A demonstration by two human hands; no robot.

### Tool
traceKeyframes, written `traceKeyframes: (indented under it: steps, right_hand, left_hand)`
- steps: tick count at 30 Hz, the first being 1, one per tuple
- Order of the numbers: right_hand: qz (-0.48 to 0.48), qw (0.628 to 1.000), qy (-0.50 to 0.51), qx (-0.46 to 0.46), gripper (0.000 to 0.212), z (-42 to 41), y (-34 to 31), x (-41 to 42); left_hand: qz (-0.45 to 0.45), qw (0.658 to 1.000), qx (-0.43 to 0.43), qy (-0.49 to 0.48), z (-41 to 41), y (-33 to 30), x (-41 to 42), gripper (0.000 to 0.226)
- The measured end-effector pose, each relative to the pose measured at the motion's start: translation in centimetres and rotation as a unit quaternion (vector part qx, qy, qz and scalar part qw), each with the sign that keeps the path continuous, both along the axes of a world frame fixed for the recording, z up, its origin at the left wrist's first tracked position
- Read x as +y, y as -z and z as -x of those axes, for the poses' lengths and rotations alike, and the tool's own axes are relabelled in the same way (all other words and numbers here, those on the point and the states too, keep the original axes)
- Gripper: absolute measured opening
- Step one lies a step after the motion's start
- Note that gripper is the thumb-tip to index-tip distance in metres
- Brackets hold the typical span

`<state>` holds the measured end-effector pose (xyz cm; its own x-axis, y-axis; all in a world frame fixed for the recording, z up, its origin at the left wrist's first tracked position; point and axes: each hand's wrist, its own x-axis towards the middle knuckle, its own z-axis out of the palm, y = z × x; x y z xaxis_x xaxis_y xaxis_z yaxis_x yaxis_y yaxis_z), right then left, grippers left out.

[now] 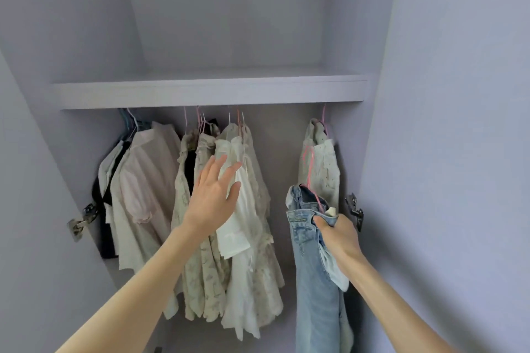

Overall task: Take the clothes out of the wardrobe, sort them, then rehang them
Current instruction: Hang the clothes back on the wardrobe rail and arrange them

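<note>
Light blue jeans (315, 281) hang from the grip of the right hand (335, 231), fingers curled round the waistband, a pink hanger (311, 178) rising above it. Left of that grip, the left hand (213, 195) spreads flat against a white blouse (243, 209) among hung clothes. Behind the grip hangs a dotted garment (322, 166). The rail is hidden by the shelf (209, 92); the jeans' legs are cut off below.

No writing, label, brand, number or sign can be read anywhere; the small pale tag at the waistband of the light blue denim jeans (315, 266) is too blurred.
</note>
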<state>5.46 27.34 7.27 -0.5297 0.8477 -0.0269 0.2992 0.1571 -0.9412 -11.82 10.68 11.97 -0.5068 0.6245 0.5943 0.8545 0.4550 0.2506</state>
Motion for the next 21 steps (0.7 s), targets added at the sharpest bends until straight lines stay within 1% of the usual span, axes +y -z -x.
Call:
traceKeyframes:
  steps: [3, 7, 9, 12, 15, 18, 21]
  right_hand:
    - [-0.038, 0.999, 0.013, 0.013, 0.021, 2.5, -1.0, 1.7]
    - [-0.103, 0.994, 0.038, 0.026, 0.023, 5.9, -2.0, 3.8]
    - [-0.117, 0.992, 0.044, 0.034, 0.024, 7.7, -2.3, 4.8]
    - [-0.129, 0.988, 0.061, 0.059, 0.025, 10.8, -2.6, 6.7]
    - [-0.132, 0.985, 0.08, 0.071, 0.024, 14.2, -3.3, 8.1]
    - [-0.121, 0.985, 0.098, 0.076, 0.023, 17.4, -3.8, 9.4]
    - [-0.118, 0.98, 0.122, 0.1, 0.027, 20.1, -3.9, 10.9]
  left_hand:
    - [-0.002, 0.999, 0.046, -0.017, 2.0, -1.8, 2.2, 0.049]
    - [-0.022, 0.994, 0.103, -0.034, 4.6, -4.4, 4.4, 0.048]
    - [-0.035, 0.99, 0.132, -0.043, 6.0, -5.8, 5.5, 0.049]
    - [-0.037, 0.982, 0.174, -0.063, 8.8, -7.6, 7.3, 0.051]
    - [-0.024, 0.978, 0.195, -0.07, 12.2, -8.6, 9.0, 0.052]
    - [-0.014, 0.971, 0.23, -0.071, 15.1, -8.5, 10.0, 0.054]
    - [-0.034, 0.955, 0.283, -0.079, 16.8, -7.5, 10.7, 0.057]
